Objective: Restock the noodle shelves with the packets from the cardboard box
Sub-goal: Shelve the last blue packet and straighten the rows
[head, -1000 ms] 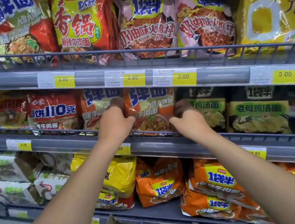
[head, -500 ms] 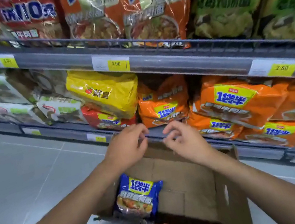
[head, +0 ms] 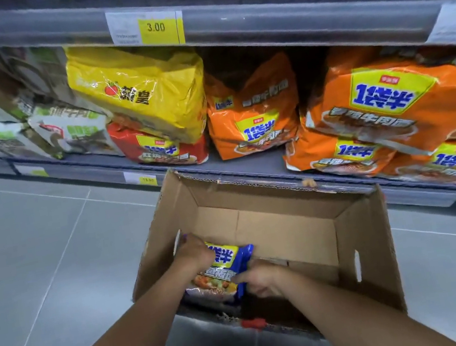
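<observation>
An open cardboard box [head: 362, 244] stands on the floor in front of the bottom shelf. Inside it, at the left, lies a blue noodle packet [head: 222, 273] with a yellow label. My left hand [head: 193, 252] grips the packet's upper left edge. My right hand [head: 261, 279] holds its right side, fingers closed on the blue wrapper. The rest of the box floor shows bare cardboard. The bottom shelf [head: 249, 166] behind the box carries orange multipacks [head: 252, 108], a yellow multipack [head: 143, 90] and a red one [head: 156, 151].
A grey shelf rail [head: 286, 24] with a 3.00 price tag [head: 155, 28] runs overhead. White and green packets [head: 68, 130] fill the shelf's left part. Grey tiled floor [head: 37, 250] lies to the left of the box. My knees show at the bottom corners.
My view dropped from the middle shelf to the box. Both hands left the shelved packets, went down into the box and closed on the blue packet.
</observation>
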